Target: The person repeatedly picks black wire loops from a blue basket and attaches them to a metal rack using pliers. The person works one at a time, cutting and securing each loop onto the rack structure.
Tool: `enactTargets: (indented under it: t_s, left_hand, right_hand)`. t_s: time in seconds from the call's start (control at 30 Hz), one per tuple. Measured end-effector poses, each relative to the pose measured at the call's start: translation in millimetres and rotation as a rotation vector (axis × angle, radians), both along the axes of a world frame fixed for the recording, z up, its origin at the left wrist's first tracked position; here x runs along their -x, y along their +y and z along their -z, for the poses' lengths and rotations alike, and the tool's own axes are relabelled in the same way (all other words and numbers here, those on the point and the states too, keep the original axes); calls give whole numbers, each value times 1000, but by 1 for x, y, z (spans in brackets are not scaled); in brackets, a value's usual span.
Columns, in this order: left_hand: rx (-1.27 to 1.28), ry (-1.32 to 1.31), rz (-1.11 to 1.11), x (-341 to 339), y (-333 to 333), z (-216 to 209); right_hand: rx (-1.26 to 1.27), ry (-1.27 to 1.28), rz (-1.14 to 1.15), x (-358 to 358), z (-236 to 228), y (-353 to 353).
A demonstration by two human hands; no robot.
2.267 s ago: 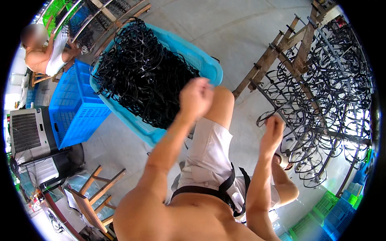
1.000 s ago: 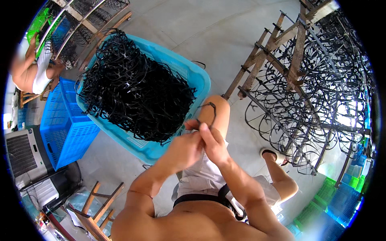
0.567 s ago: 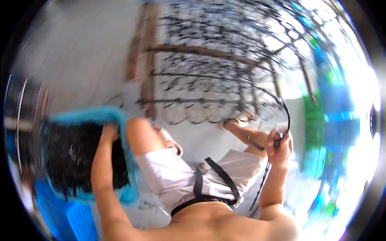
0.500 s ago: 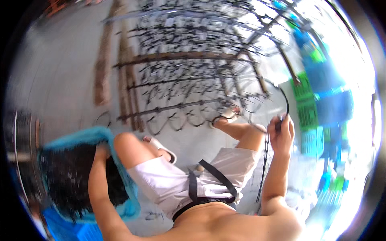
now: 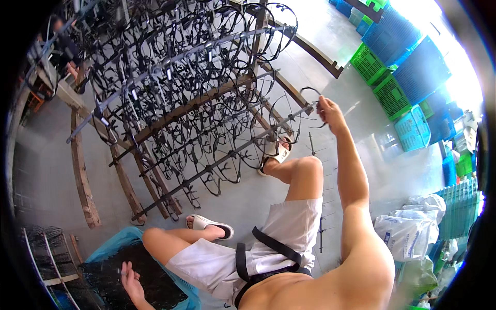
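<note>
My right hand is stretched forward, fingers closed on a thin black hoop. The hoop is a curved, open band, next to the right end of a dark notched rod. Whether it touches the rod I cannot tell. Many similar black hoops hang from rods across a low rack in front of me. At lower left my left hand is over a blue basket, its fingers apart and nothing seen in them. A heap of small black pieces fills that basket.
Wooden beams lie on the floor left of the rack. Green crates and blue crates are stacked at the right. White plastic bags lie at lower right. My sandalled feet are near the rack's front edge.
The view has turned to the right. My right hand has reached forward to the rod's end with the hoop. My left hand has come up from the black heap in the basket.
</note>
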State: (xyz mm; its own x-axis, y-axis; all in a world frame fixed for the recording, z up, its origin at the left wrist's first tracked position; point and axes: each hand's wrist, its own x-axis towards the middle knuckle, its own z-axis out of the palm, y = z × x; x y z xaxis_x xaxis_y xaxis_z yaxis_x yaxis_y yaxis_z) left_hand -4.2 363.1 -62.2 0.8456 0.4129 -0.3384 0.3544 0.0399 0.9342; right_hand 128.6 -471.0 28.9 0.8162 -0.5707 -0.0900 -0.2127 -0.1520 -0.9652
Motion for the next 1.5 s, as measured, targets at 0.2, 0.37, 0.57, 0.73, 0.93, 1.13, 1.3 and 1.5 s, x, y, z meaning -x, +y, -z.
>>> enactTargets:
  t_s: [0.2, 0.37, 0.57, 0.73, 0.93, 1.13, 1.3, 1.5]
  left_hand:
    - [653, -566, 219, 4, -156, -106]
    - [-157, -576, 493, -22, -299, -87]
    - [-506, -698, 870, -69, -495, -96]
    - [-757, -748, 728, -107, -573, -63]
    - [-815, -719, 655, -128, -595, -37]
    - [-688, -652, 739, -121, -592, -45]
    - [-670, -637, 764, -123, -592, -44]
    - [-664, -656, 751, -124, -591, -47]
  right_hand:
    - [-412, 24, -122, -40, 29, 1]
    - [-432, 113, -183, -48, 36, -6]
    - [-537, -23, -243, -29, 43, -6]
    - [-587, -46, -225, -36, 50, -2]
    - [-632, -14, -177, -41, 45, 3]
    - [-669, -82, -190, -32, 52, 3]
    - [-702, -191, -208, -28, 61, 3]
    - [-682, -179, -242, -35, 59, 5]
